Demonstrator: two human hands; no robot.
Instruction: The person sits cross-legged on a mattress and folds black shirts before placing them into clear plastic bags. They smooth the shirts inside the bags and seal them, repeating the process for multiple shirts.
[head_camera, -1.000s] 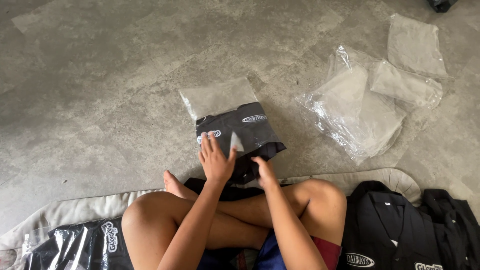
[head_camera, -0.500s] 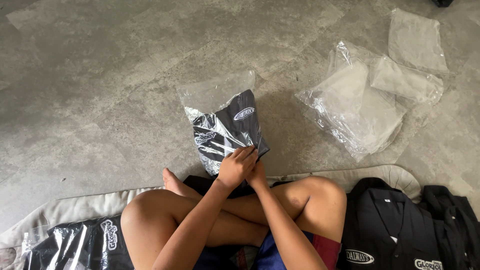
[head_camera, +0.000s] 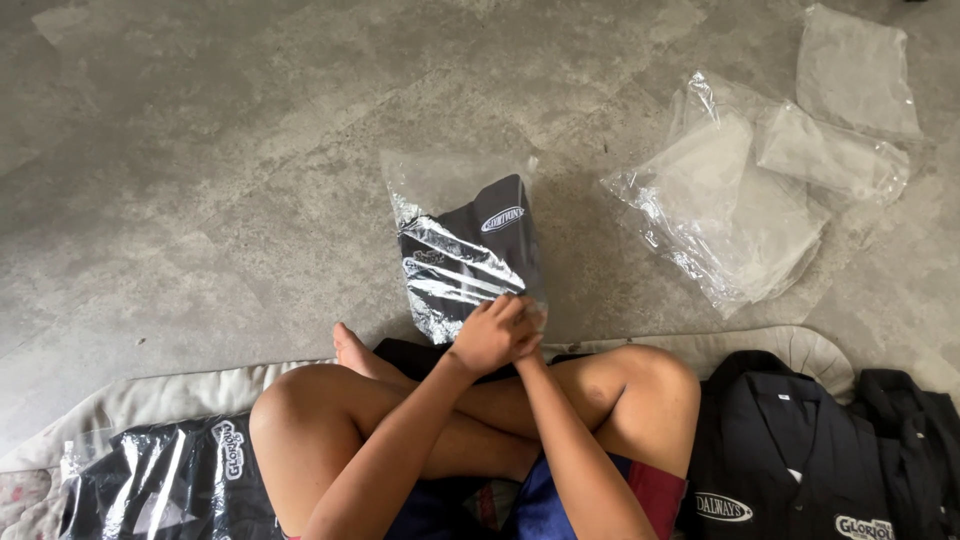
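The person sits cross-legged on a pale mat (head_camera: 160, 385) at the edge of a grey concrete floor (head_camera: 200, 180), knees (head_camera: 300, 410) spread to 8 and 4 o'clock. Both hands meet just above the crossed shins, near the picture's centre. The left hand (head_camera: 490, 335) lies on top, its fingers curled over the lower edge of a clear bag (head_camera: 465, 250) that holds a folded black shirt (head_camera: 470, 260); it is gripping that edge. The right hand (head_camera: 528, 330) is tucked mostly under the left, touching the same corner of the bag, and whether it clasps the plastic or only presses against it cannot be told.

The bag stands tilted, its bottom at the hands and its top leaning away toward 12 o'clock, the upper part of the plastic slack and see-through above the shirt. A white oval logo shows on the shirt near its top.

At 2 o'clock from the hands, well apart, lies a loose heap of empty bags (head_camera: 740, 190) on the floor. At 4 o'clock a pile of black shirts (head_camera: 790, 450) rests beside the right knee. At 8 o'clock a packed shirt (head_camera: 160, 480) in shiny plastic lies on the mat by the left knee
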